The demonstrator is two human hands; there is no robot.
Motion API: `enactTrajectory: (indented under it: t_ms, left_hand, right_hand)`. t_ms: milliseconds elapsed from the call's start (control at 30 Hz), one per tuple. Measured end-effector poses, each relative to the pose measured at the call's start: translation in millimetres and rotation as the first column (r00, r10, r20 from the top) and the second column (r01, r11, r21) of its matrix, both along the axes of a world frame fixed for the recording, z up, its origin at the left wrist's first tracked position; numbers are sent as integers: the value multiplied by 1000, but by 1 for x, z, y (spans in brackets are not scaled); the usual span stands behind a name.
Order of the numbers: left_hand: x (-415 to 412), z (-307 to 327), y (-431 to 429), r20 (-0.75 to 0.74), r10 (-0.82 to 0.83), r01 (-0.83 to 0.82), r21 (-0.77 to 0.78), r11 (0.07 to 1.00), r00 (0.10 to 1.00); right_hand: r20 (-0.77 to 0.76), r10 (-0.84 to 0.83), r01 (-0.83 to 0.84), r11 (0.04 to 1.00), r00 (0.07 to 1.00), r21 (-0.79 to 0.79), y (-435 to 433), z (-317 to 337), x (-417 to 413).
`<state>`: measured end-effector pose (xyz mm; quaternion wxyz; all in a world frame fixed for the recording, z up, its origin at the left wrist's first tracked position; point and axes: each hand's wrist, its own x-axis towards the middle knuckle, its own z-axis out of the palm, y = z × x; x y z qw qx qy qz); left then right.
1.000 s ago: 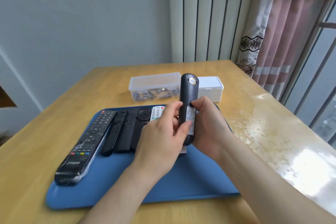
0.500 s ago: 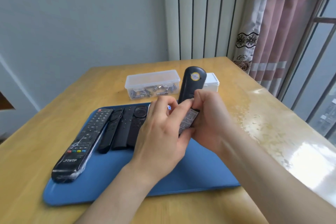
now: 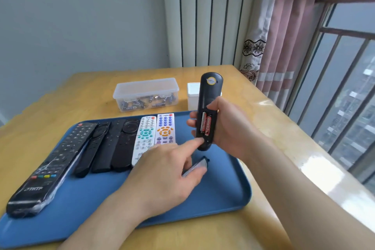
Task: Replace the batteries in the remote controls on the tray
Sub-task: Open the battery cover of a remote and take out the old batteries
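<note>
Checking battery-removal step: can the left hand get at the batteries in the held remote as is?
Probably yes: cover's off, red batteries lie exposed, and the left hand has a fingertip at the compartment's lower end. It also holds the cover.

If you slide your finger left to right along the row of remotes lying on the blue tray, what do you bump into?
Big black remote in plastic wrap → thin black remote → another slim black remote → wider black remote → white remote with teal buttons → white remote with orange buttons.

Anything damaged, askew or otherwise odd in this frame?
Nothing looks damaged. The battery cover is off the held black remote, pinched in the left hand, which the task would call for. The big remote at the tray's left end wears crinkled plastic wrap and lies angled to the others.
</note>
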<state>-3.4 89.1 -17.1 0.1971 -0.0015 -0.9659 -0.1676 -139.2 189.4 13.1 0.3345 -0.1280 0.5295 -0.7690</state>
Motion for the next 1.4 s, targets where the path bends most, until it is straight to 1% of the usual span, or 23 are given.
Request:
enactTrajectory:
  t_ms: [33,67,133,167,233,333,500,600,667,733,800,900,967,1000,1067,1200,1300,1333,1400]
  left_hand:
    - [0,1,1,-81,-4,1,-37,999,997]
    - [-2,1,1,-170,-6,-1,-40,999,985]
    - [-3,3,-4,-315,21,-14,23,1000,949]
    - [-4,3,-6,-346,38,-21,53,998,937]
    - [-4,4,-6,-348,59,-32,84,996,936]
    - [-4,3,-5,-333,67,-25,129,991,940]
    - [-4,1,-3,-356,90,8,265,964,930]
    - [-4,0,0,-385,130,-1,319,948,914]
    - [-5,0,2,-407,141,-7,314,949,902]
    - [-5,0,3,-416,145,-19,293,956,898]
    - [-4,1,4,-416,128,-36,221,975,900]
    - [-7,1,6,-437,111,-93,62,994,893]
    - [-10,2,9,-438,117,-119,24,993,891]
    - [-11,4,11,-431,119,-123,20,992,895]
    - [-15,9,11,-410,135,-132,35,991,902]
    - [-28,29,-6,-379,247,-208,143,968,892]
    - [-33,35,-17,-331,226,-147,247,958,916]
    - [-33,34,-19,-334,210,-128,252,959,919]
    - [-32,30,-20,-368,196,-121,219,968,909]
  right_hand:
    - [-24,-14,14,1000,1000,-16,0,1,-1]
    - [-47,-15,14,999,999,-35,3,2,-2]
    - [-75,14,-19,998,997,-66,6,5,0]
    - [-78,38,-44,996,996,-79,6,5,2]
    - [-87,66,-74,993,994,-96,6,5,9]
    - [-65,55,-63,990,996,-124,1,3,16]
    - [-11,16,-17,997,1000,-78,-7,-6,23]
    - [-10,58,-58,998,998,-29,-7,-5,24]
    - [13,133,-133,991,991,13,-6,-3,26]
    - [28,165,-166,986,986,36,-6,-2,29]
    - [15,158,-159,986,987,53,-6,0,31]
    - [-23,120,-119,991,992,66,-6,-1,32]
    - [-31,75,-74,996,997,41,-8,-3,31]
    - [-23,56,-55,998,998,33,-9,-5,30]
    - [-16,68,-68,997,998,24,-8,-4,30]
    - [-120,168,-168,986,978,14,0,4,23]
    - [-157,309,-314,950,938,-4,11,11,20]
    - [-164,337,-343,939,927,-6,14,12,19]
    - [-220,326,-333,943,919,6,17,12,19]
